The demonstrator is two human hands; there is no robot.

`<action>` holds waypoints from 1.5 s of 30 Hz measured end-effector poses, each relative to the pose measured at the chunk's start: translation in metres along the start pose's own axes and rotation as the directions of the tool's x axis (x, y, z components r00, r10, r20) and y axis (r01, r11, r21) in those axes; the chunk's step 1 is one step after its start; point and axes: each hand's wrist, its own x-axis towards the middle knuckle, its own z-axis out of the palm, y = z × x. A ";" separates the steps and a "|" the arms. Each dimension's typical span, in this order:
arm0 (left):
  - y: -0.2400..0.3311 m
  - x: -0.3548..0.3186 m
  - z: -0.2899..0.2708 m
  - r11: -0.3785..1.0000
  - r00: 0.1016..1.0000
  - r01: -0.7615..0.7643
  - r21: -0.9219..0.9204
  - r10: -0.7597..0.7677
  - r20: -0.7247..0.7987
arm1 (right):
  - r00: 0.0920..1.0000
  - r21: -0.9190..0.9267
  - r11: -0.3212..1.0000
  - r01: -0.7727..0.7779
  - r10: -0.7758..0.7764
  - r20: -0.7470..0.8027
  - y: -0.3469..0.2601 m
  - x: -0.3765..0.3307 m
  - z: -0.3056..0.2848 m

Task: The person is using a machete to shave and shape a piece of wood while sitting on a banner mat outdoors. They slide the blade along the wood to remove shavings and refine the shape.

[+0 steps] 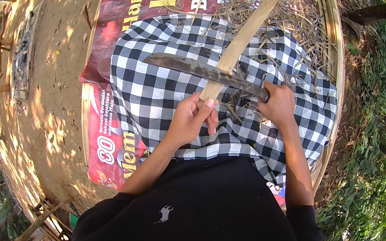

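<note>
Gripped by its handle, a long, dark-bladed machete [186,65] extends from the person's right hand [279,103], its tip pointing left. Pinched between the thumb and fingers of the left hand [192,115] is the near end of a pale wooden strip [246,38], which slants up and away to the right, past the top of the view. The blade crosses this strip just beyond the left hand. Beneath both hands spreads 1 rumpled black-and-white checked cloth [149,95], with thin shavings [286,67] scattered in its folds, mostly toward the right. More shavings lie beyond it on a red printed banner [105,55], edged on the right by pale wooden slats [337,40]. Bare soil [54,99] lies left; green plants [376,183] grow right.
</note>
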 end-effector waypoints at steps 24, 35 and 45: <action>-0.008 0.011 0.011 0.995 0.999 0.050 0.087 -0.048 -0.022 | 0.993 0.054 0.995 0.084 -0.079 -0.090 -0.026 -0.022 -0.005; 0.000 0.002 0.014 1.000 1.000 0.023 -0.004 -0.023 0.019 | 0.994 0.062 0.996 0.057 -0.051 -0.093 -0.013 -0.022 -0.016; 0.007 0.000 0.013 0.997 1.000 0.003 0.078 -0.005 0.024 | 0.998 0.043 0.998 -0.046 0.048 -0.040 0.010 -0.006 -0.010</action>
